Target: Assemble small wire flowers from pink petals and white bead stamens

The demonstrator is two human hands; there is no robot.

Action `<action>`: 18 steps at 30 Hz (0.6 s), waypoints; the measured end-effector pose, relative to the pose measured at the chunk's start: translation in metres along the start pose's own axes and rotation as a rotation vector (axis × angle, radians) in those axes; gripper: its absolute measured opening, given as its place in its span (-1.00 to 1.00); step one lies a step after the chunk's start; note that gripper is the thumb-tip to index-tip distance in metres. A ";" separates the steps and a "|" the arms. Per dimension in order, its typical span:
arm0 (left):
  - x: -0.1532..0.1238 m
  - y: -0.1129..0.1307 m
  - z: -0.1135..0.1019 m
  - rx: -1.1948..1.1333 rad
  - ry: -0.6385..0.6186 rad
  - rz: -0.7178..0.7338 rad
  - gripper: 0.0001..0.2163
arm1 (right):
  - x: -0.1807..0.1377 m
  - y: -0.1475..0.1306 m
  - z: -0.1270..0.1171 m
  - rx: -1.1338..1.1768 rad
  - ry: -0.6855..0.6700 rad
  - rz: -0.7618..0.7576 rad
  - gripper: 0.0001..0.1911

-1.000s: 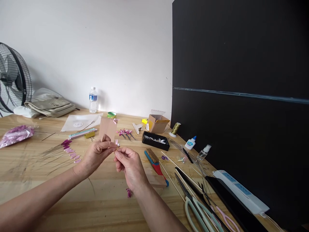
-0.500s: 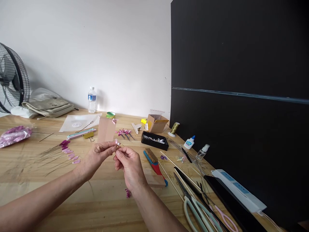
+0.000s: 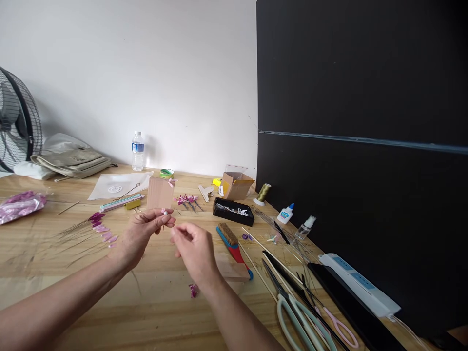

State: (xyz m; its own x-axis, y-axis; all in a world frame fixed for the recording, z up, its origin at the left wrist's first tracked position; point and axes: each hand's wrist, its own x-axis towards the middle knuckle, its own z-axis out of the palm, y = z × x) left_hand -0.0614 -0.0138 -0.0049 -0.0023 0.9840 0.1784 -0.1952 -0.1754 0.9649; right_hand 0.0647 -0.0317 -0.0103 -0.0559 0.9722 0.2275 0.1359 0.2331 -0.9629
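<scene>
My left hand (image 3: 144,233) pinches a small pink petal piece with a pearl-like bead (image 3: 165,212) between thumb and fingertips, above the middle of the table. Just to the right is my right hand (image 3: 194,248), its thumb and forefinger pressed together. Whatever those fingertips hold, if anything, is too small to make out. Left of my left hand lie wired petals (image 3: 104,232), graded from dark magenta to pale pink. Beyond the hands, a cluster of pink flowers (image 3: 187,199) rests beside an upright wooden block (image 3: 160,191). A small magenta flower (image 3: 193,290) sits below my right hand.
A red-and-blue brush (image 3: 234,246), large scissors (image 3: 288,302), a black comb (image 3: 283,273) and a power strip (image 3: 360,282) lie to the right. Behind stand a black tray (image 3: 233,220), glue bottle (image 3: 285,213), spray bottle (image 3: 305,227) and water bottle (image 3: 137,152).
My hands have drawn apart. The left has moved slightly left with the beaded petal piece, while the right has come away from it and blurs a little.
</scene>
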 end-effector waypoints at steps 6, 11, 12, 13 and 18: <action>0.000 0.011 0.000 -0.030 -0.187 -0.199 -0.88 | 0.005 -0.004 -0.015 -0.130 0.075 -0.356 -0.73; -0.002 0.009 -0.001 -0.093 -0.327 -0.244 -0.91 | 0.006 0.000 -0.011 -0.104 -0.030 -0.271 -0.76; -0.002 0.008 -0.001 -0.113 -0.341 -0.248 -0.92 | 0.006 0.000 -0.011 -0.109 -0.023 -0.269 -0.79; -0.001 0.008 -0.002 -0.133 -0.346 -0.252 -0.92 | 0.006 0.000 -0.011 -0.107 -0.024 -0.256 -0.81; -0.002 0.008 -0.003 -0.202 -0.352 -0.263 -0.88 | 0.007 0.001 -0.011 -0.013 -0.067 -0.206 -0.81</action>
State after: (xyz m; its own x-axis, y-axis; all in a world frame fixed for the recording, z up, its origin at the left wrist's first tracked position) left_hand -0.0658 -0.0171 0.0022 0.3982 0.9171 0.0213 -0.3310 0.1220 0.9357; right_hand 0.0751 -0.0247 -0.0085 -0.1489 0.9005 0.4087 0.1277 0.4273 -0.8950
